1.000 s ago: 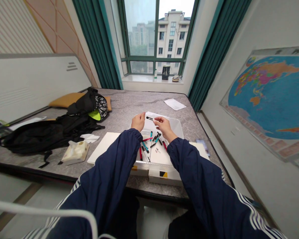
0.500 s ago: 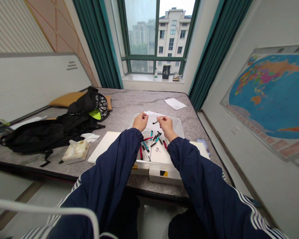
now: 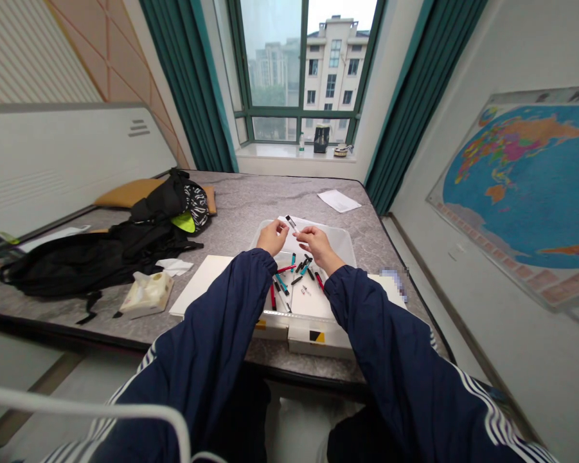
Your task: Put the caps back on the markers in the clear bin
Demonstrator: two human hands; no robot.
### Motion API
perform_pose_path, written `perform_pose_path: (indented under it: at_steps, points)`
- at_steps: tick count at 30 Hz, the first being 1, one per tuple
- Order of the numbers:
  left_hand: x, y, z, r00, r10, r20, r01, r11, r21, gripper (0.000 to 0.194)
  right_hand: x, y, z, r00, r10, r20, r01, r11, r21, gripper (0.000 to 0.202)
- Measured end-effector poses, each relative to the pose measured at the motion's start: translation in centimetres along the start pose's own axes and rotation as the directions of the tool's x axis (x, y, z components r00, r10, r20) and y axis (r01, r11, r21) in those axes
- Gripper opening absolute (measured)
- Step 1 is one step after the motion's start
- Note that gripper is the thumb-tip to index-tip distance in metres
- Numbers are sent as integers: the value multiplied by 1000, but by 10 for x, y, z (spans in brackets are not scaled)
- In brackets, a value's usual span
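Note:
My right hand [image 3: 317,243] pinches a slim pen [image 3: 292,224] with a clear barrel and a black end, which tilts up to the left. Just left of it, my left hand [image 3: 272,237] has its fingers curled together, close to the pen's black end. Whatever the left fingertips hold, if anything, is too small to tell. Under both hands stands a translucent plastic bin [image 3: 346,239]. Several black, teal and red pens and caps [image 3: 297,280] lie scattered on a white surface between my forearms.
White boxes [image 3: 318,344] stand at the bed's front edge. To the left are a tissue pack [image 3: 147,294], a crumpled tissue [image 3: 175,265] and a black backpack [image 3: 91,260]. A white sheet [image 3: 339,200] lies farther back. A white metal bar [image 3: 77,402] crosses the lower left.
The pen in my right hand has swung from pointing down-left to pointing up-left, its black end now near my left fingertips. My left hand has hardly moved.

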State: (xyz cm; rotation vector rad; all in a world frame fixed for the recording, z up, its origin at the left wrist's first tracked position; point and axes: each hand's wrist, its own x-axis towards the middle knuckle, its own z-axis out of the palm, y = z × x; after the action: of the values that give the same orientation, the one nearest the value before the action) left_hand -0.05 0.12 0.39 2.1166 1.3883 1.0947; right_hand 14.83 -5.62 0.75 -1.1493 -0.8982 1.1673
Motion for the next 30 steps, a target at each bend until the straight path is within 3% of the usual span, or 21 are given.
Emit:
perform_pose_path:
  at_steps: [4, 8, 12, 17, 19, 21, 23, 25, 28, 30]
  points:
    - [-1, 0, 2, 998, 45, 54, -45, 999, -2, 16, -3, 4, 3, 994, 5, 110, 8, 993, -116, 39]
    - [-2, 1, 2, 992, 69, 106, -67, 998, -18, 18, 0, 11, 4, 983, 19, 183, 46, 938, -342, 28]
    - [-2, 0, 2, 995, 55, 84, -58, 998, 35, 19, 7, 19, 0, 989, -65, 130, 133, 765, -630, 23]
    - [-1, -1, 3, 996, 29, 87, -32, 999, 32, 19, 8, 23, -5, 998, -56, 27, 54, 553, -831, 41]
    - [-1, -1, 3, 994, 22, 106, -23, 1000, 13, 19, 5, 22, -4, 997, -60, 48, 73, 512, -856, 33]
    - [-1, 0, 3, 994, 18, 108, -18, 1000, 5, 19, 0, 21, 1, 984, 29, 175, 136, 508, -850, 22]
    - [-1, 1, 2, 995, 21, 100, -21, 1000, 6, 19, -7, 20, 5, 907, 213, 365, 200, 545, -814, 18]
    - [0, 0, 2, 995, 32, 97, -33, 999, 5, 18, -15, 23, 9, 761, 401, 509, 206, 595, -777, 22]
    - [0, 0, 2, 994, 49, 101, -49, 999, -6, 17, -23, 31, 11, 551, 621, 558, 129, 597, -792, 33]
    - [0, -1, 2, 993, 50, 107, -49, 999, -9, 18, -25, 38, 11, 452, 720, 527, 75, 558, -826, 41]
